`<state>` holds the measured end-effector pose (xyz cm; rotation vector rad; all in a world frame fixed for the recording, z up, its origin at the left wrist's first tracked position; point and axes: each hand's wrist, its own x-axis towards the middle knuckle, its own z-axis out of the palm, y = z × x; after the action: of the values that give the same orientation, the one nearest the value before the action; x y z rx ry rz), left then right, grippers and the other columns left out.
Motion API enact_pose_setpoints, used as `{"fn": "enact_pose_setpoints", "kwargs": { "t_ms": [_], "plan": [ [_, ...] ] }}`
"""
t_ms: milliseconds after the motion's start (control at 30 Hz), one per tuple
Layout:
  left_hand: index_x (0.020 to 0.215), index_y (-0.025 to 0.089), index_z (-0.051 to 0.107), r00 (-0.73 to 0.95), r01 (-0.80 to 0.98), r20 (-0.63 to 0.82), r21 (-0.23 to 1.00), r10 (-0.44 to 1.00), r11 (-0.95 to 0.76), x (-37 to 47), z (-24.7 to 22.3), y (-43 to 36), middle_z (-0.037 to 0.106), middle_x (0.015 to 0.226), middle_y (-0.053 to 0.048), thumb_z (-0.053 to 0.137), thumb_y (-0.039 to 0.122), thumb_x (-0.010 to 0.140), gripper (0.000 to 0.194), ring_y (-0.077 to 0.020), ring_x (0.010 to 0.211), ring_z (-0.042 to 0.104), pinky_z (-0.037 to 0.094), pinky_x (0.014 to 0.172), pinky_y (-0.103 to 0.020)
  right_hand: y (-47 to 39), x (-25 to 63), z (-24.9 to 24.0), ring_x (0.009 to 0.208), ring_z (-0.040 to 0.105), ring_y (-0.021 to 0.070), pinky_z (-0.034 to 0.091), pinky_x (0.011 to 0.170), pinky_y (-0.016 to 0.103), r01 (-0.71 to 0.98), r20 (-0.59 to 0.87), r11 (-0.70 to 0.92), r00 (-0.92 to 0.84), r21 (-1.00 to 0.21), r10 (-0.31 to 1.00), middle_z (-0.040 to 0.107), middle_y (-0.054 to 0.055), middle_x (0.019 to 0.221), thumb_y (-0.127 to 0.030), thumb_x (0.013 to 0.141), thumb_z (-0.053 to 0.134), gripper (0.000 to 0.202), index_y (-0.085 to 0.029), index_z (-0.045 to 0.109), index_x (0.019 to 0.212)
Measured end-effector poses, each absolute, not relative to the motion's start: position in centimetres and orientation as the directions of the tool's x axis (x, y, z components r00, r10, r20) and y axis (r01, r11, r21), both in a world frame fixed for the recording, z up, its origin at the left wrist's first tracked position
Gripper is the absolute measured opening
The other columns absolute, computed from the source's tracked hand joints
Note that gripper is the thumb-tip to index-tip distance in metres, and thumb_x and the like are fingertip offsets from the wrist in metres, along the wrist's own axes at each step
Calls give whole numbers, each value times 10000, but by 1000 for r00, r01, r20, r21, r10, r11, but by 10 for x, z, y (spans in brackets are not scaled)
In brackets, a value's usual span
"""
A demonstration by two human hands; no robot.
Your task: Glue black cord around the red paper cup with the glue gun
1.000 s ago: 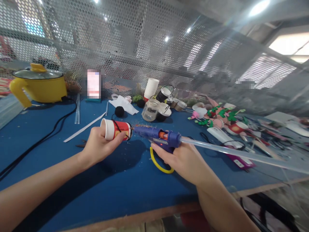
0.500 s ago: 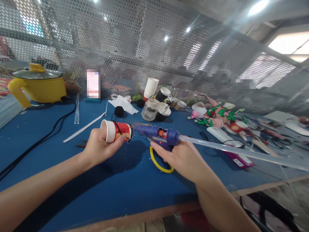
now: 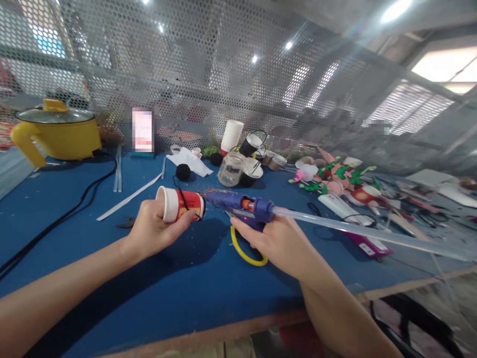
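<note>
My left hand (image 3: 158,226) is closed round a red and white paper cup (image 3: 171,205), tipped on its side with its mouth to the left. Black yarn (image 3: 183,196) crosses the cup and runs up to a black ball of yarn (image 3: 183,172) on the table. In my right hand (image 3: 278,241) is a blue glue gun (image 3: 233,201), its nozzle at the cup's base rim; whether they touch I cannot tell. A long clear glue stick (image 3: 335,224) sticks out of the gun's back. Below the gun lies a yellow loop handle (image 3: 248,253), partly hidden by my right hand.
A yellow electric pot (image 3: 59,136) with a black cord stands back left. Behind my hands are a clear jar (image 3: 231,170), stacked paper cups (image 3: 232,136) and black-wrapped cups (image 3: 251,174). Craft pieces (image 3: 339,179) clutter the right. A perforated metal screen (image 3: 186,74) rises behind the table.
Both hands keep nearly the same pose, with the nozzle still at the cup's base. The cup looks very slightly turned, and the whole view has shifted a little.
</note>
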<state>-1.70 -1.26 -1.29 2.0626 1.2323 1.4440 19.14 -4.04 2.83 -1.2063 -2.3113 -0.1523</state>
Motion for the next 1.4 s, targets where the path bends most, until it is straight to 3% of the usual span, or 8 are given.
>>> {"fn": "enact_pose_setpoints", "kwargs": {
  "t_ms": [133,267,400,867,1033,1167,1267,1400],
  "plan": [
    [414,147,505,150,471,582,669,799,-576,-17,-12,-12,384,393,44,588,271,679,305,-70,386,325,266,355,-203,-42,193,29,617,592,204,462,586,292,771,506,633,-523,-61,686,635,81,666,-218,813,412,226,-130,619,785],
    [425,153,500,109,448,561,709,821,-544,-17,-10,-12,376,383,55,585,270,681,294,-65,363,316,256,335,-198,-43,193,29,630,594,183,464,590,261,784,511,614,-490,-97,706,632,66,665,-225,813,427,209,-148,617,773],
    [446,151,533,147,459,581,677,801,-575,-16,-9,-14,444,395,39,599,276,670,265,-75,374,367,288,355,-201,-42,193,28,617,586,196,458,570,282,773,509,634,-531,-37,677,619,74,635,-220,815,398,244,-138,626,785],
    [426,150,528,175,459,528,703,831,-543,-17,-10,-14,403,401,34,591,285,668,284,-79,393,344,282,371,-213,-43,193,31,651,588,208,462,612,310,782,460,566,-415,-262,785,634,74,676,-232,782,438,196,-160,620,769],
    [446,145,532,-12,385,444,829,896,-406,-14,-1,-12,396,398,48,610,283,635,246,-64,375,319,262,339,-192,-46,193,29,527,558,165,454,525,277,757,362,471,-326,-454,873,610,24,587,-281,766,487,171,-169,607,719],
    [481,139,562,-34,292,368,893,929,-343,-13,5,-11,422,399,53,617,255,613,184,-54,364,302,242,320,-182,-45,195,32,362,468,106,407,414,229,686,288,355,-216,-635,933,501,-34,404,-310,747,522,195,-162,561,627],
    [522,127,598,-55,230,278,938,959,-259,-14,5,-10,464,409,44,633,269,603,167,-60,371,334,261,326,-181,-38,198,35,339,439,82,386,385,206,548,225,271,-151,-791,962,467,-53,382,-287,719,555,157,-150,547,643],
    [548,124,613,-82,186,212,963,974,-194,-13,4,-9,525,446,27,662,277,580,163,-77,407,405,317,367,-184,-8,211,38,412,466,69,402,421,194,282,302,276,51,-919,952,505,-29,462,-288,674,610,208,-141,520,558]
  ]
}}
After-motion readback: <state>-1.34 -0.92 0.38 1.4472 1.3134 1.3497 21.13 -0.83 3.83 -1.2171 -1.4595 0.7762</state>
